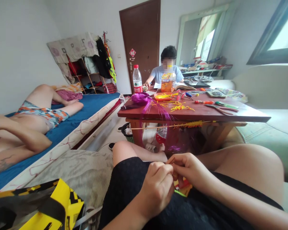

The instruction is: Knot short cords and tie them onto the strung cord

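My left hand (156,187) is closed, its fingers curled together above my lap. My right hand (187,167) meets it with thumb and fingers pinched. Between the fingertips is something small and thin that I cannot make out, mostly hidden by the fingers. Just under the hands, a yellow and red item (187,186) with a bright green strip (180,193) shows on my black clothing (132,195). Beyond them, a thin stick (156,127) with yellow pieces along it runs beside the table's near edge.
On the red-brown table (144,112) lie purple strands (141,98), an orange tray (163,96), yellow pieces (181,108), pliers (220,109) and two bottles. A person (156,75) sits behind it. Another person lies on the bed (98,102) at left; a yellow-black bag (62,201) is nearer.
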Available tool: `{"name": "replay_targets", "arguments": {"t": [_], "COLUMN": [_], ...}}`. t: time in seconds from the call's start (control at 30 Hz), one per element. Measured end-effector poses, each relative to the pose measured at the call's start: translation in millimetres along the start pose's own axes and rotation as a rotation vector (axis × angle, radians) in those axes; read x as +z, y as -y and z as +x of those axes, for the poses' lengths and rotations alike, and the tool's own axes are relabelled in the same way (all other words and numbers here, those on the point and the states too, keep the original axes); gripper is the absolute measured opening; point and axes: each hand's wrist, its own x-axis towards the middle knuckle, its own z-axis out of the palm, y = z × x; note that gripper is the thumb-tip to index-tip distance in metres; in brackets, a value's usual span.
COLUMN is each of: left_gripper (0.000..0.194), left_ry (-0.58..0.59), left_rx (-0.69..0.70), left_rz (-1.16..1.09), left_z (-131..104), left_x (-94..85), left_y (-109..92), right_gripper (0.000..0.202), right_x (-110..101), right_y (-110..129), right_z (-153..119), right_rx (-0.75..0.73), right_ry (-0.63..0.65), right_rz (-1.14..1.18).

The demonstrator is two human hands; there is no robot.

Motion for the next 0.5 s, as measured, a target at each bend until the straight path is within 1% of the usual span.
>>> {"name": "replay_targets", "arguments": {"t": [0.07,0.13,0.2,0.27,0.3,0.33,0.37,0.4,0.43,0.5], "left_gripper": [0.021,0.023,0.024,0.025,0.024,0.022,0.02,0.017,0.015,0.014], "left_ry": [0.043,0.073,0.097,0.083,0.054,0.017,-0.028,-0.064,-0.084,-0.078], "left_rx": [0.085,0.13,0.123,0.056,-0.013,-0.111,-0.235,-0.381,-0.553,-0.883], "left_rz": [0.05,0.081,0.082,0.005,-0.067,-0.161,-0.276,-0.419,-0.603,-1.019], "left_z": [1,3,5,8,9,12,15,18,21,26], "left_x": [-3.5,-6.5,-7.2,-5.1,-3.3,-1.3,0.7,2.5,4.2,6.8], "left_y": [3,5,5,5,5,5,5,6,6,8], "right_gripper": [0.027,0.032,0.034,0.03,0.025,0.018,0.014,0.014,0.017,0.019], "right_x": [0,-1,-1,-1,-1,-2,-3,-5,-7,-13], "right_y": [-2,-5,-5,-1,2,5,9,11,13,12], "right_z": [5,9,13,13,12,10,7,4,0,-5], "right_rx": [0.027,0.043,0.043,0.035,0.018,-0.024,-0.098,-0.211,-0.362,-0.714], "right_ry": [0.021,0.036,0.039,0.02,-0.004,-0.04,-0.075,-0.099,-0.098,-0.033], "right_rz": [0.025,0.025,0.005,-0.015,-0.043,-0.119,-0.25,-0.431,-0.646,-1.059]}}
